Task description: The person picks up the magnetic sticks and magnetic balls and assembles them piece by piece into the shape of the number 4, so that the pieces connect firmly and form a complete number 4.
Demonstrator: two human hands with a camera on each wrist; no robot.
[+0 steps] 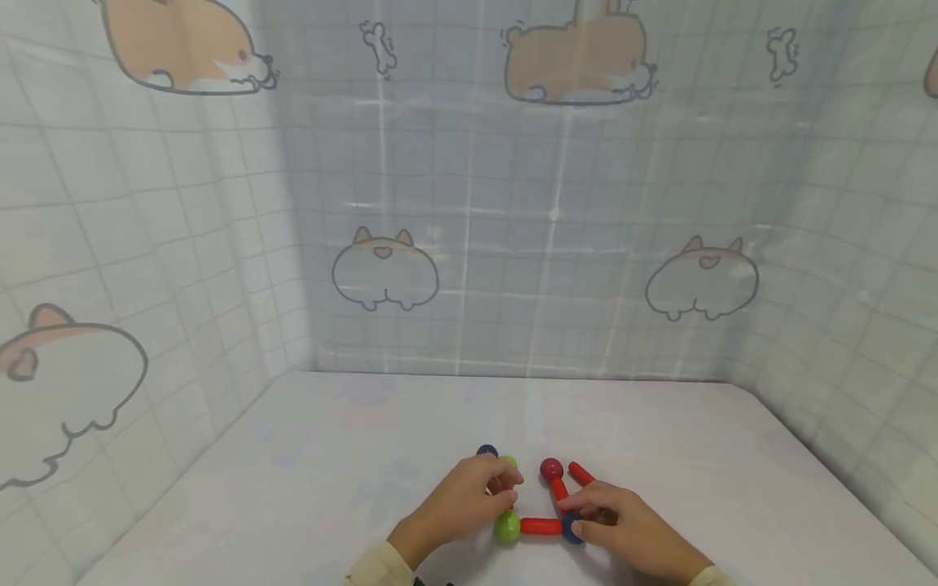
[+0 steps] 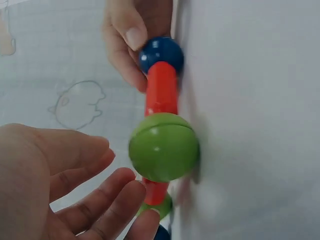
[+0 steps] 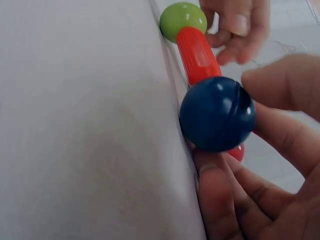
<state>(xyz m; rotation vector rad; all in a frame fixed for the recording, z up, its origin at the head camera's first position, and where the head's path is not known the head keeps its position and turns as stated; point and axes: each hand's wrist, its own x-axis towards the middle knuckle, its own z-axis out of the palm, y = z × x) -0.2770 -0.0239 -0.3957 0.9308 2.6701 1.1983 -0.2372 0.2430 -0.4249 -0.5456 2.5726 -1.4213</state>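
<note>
White tabletop (image 1: 352, 456): left hand (image 1: 469, 496) relaxed, empty; right hand (image 1: 623, 525) grips blue ball (image 3: 217, 114), between-hands rod (image 1: 541, 526) joined (far rod (image 1: 581, 474) seems loose).

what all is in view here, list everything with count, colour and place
rods: 4 seen, red, among the balls, some partly hidden
green balls: 2, green, one near, one farther off
blue balls: 2, dark blue, one near right, one far left
red ball: 1, dark red, beyond the near blue ball
table: 1, whitish, underneath
curtain: count unclear, pale with dog drawings, behind and at the sides
sleeves: 2, cream, bottom edge
left hand: 1, bare, beside the near green ball
right hand: 1, bare, holding the near blue ball
</note>
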